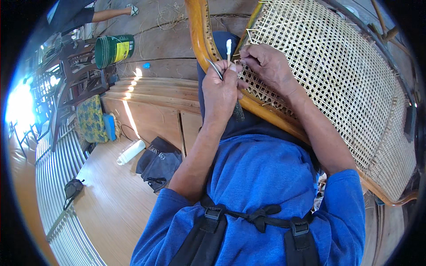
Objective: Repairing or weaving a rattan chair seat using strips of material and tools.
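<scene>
My left hand (219, 93) is closed around a thin stick with a white tip (229, 46), which points up. A curved metal tool (215, 68) also shows between its fingers; its kind is unclear. My right hand (271, 68) is closed, fingertips curled together at the edge of the woven cane panel (328, 66). Whatever those fingertips pinch is too small to make out. The panel is fixed in a curved, varnished wooden frame (266, 111) lying across my lap. Small holes line the frame's bare arm (207, 31), left of my hands.
A green bucket (103, 51) stands on the plank floor at the far left. Nearer are a patterned yellow-green pad (91, 119), a white bottle (131, 152), a dark cloth bag (158, 162) and a black pouch (73, 188). Another person's leg (113, 14) shows at the top left.
</scene>
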`<state>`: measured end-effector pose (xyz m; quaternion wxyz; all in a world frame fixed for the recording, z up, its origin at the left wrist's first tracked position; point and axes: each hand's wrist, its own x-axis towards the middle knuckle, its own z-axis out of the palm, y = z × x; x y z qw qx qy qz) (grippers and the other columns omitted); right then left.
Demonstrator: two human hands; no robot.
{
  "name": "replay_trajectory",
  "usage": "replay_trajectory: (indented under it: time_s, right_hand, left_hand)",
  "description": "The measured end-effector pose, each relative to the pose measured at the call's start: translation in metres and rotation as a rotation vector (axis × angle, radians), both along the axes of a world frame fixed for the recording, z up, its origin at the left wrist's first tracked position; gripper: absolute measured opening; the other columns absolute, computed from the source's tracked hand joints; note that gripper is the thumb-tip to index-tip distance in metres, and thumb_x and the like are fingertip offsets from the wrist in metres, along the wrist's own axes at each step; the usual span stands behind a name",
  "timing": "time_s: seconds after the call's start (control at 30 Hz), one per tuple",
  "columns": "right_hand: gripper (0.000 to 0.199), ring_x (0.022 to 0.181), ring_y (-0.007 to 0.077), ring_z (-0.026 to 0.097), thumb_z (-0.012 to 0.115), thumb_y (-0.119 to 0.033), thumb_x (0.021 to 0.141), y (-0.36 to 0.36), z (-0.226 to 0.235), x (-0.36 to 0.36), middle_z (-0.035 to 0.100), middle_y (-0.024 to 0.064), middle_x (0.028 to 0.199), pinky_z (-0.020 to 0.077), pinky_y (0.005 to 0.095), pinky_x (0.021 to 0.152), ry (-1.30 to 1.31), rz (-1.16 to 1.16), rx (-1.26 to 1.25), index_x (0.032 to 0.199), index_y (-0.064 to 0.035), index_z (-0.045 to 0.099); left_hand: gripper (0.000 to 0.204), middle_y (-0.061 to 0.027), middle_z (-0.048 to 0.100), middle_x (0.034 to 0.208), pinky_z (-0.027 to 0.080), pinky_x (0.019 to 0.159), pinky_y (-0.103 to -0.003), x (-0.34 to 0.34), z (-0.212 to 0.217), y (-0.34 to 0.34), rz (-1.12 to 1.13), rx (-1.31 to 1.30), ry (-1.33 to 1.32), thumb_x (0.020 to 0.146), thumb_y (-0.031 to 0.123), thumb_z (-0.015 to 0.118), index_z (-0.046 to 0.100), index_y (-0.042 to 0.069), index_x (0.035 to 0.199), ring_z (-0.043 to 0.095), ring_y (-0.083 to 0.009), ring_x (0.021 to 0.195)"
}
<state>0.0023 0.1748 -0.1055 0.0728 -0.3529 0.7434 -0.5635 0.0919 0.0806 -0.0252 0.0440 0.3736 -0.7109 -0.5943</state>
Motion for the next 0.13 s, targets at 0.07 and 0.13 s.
replay_trajectory:
  time_s: [0.07, 0.13]
  right_hand:
    - [0.011, 0.076, 0.0305, 0.060, 0.061, -0.014, 0.080, -0.0027, -0.0063, 0.0021, 0.062, 0.0098, 0.080, 0.0499, 0.0392, 0.067, 0.084, -0.022, -0.014, 0.090, -0.0093, 0.059]
    - [0.015, 0.078, 0.0292, 0.061, 0.061, -0.015, 0.081, -0.0046, -0.0090, 0.0048, 0.064, 0.0094, 0.083, 0.0506, 0.0387, 0.068, 0.151, -0.047, 0.019, 0.095, -0.0097, 0.060]
  left_hand:
    - [0.014, -0.0086, 0.062, 0.085, 0.042, 0.042, -0.020, 0.0045, -0.0011, 0.0012, 0.009, -0.005, -0.015, 0.092, 0.012, 0.050, 0.052, -0.001, 0.096, 0.061, -0.0102, 0.058]
    - [0.021, -0.0147, 0.064, 0.101, 0.044, 0.043, -0.021, 0.0095, -0.0015, 0.0001, -0.030, -0.015, -0.086, 0.093, 0.016, 0.052, 0.049, -0.001, 0.103, 0.064, -0.0158, 0.063]
